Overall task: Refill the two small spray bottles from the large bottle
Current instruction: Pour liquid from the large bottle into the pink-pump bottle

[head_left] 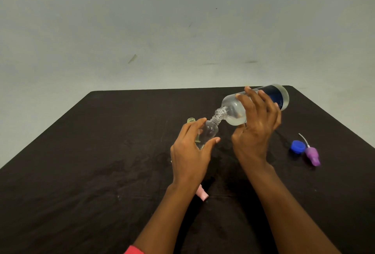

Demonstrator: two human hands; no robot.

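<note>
Here our right hand (255, 132) grips the tilted large clear blue-labelled bottle (231, 111) (uncapped), mouth against the small clear plastic bottle (211, 130) held in our left hand (188, 152).

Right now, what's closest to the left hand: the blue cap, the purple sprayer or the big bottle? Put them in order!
1. The big bottle, tilted just right of the left hand, its mouth at the small bottle that hand holds.
2. The blue cap, on the table, farther right.
3. The purple sprayer, just past the cap, farthest right.
</note>
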